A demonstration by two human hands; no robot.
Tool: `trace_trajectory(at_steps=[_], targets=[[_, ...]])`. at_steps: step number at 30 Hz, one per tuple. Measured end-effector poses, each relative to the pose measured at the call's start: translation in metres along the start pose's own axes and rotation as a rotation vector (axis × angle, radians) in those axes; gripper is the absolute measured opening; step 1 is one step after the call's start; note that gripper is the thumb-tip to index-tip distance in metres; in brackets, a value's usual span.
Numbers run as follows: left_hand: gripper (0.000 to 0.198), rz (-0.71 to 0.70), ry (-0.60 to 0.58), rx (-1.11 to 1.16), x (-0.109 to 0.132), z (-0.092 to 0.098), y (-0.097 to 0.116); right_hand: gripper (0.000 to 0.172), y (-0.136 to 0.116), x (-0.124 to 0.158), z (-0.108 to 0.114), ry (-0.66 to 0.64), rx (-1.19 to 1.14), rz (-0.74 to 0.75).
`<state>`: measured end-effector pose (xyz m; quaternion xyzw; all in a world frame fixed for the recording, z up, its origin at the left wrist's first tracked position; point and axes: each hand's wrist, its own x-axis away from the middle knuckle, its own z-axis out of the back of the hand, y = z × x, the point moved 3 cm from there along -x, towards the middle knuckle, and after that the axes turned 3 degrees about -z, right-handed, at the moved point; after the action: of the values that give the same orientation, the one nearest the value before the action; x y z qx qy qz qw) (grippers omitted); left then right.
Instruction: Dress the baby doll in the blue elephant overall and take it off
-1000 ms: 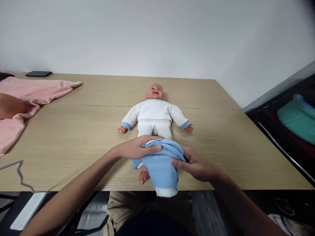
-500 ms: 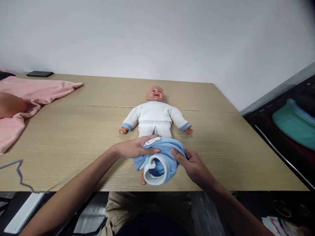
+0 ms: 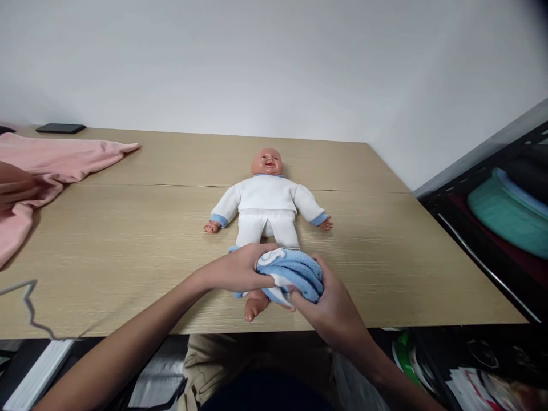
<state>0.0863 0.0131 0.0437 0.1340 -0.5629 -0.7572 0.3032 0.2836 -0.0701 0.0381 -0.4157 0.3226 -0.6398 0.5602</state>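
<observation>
A baby doll [image 3: 267, 193] in a white top and white trousers lies face up on the table, its feet towards me. Over its lower legs, both my hands grip a small blue terry baby garment [image 3: 299, 273] with white trim, bunched into folds. My left hand [image 3: 246, 268] pinches the left side of the cloth. On the right side, my right hand [image 3: 331, 302] wraps round the folds, its thumb at the white edge. One bare doll foot [image 3: 256, 304] shows below the garment. The other foot is mostly hidden.
A pink cloth [image 3: 72, 157] lies at the left, with another person's hand [image 3: 15, 185] apparently on it. Behind is a dark flat object [image 3: 61, 128]. A bent grey wire [image 3: 29, 302] crosses the front left edge. At right stands a black rack holding a green item [image 3: 507, 214].
The garment's round white-edged opening faced me earlier; now the cloth is gathered into tight folds. My right hand has closed round it, and more of the doll's foot shows.
</observation>
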Motion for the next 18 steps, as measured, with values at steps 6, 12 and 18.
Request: trace_trajectory(at_steps=[6,12,18], targets=[[0.021,0.121,0.112,-0.426,-0.003,-0.013,-0.003,0.030,0.004,0.005,0.005,0.108,0.481,-0.090],[0.037,0.196,-0.064,-0.684,-0.015,-0.019,-0.005,0.022,0.012,0.001,0.006,-0.171,0.540,-0.199],[0.043,0.096,-0.128,-0.729,-0.014,-0.024,-0.009,0.050,0.053,0.005,0.004,-0.093,0.407,-0.128]])
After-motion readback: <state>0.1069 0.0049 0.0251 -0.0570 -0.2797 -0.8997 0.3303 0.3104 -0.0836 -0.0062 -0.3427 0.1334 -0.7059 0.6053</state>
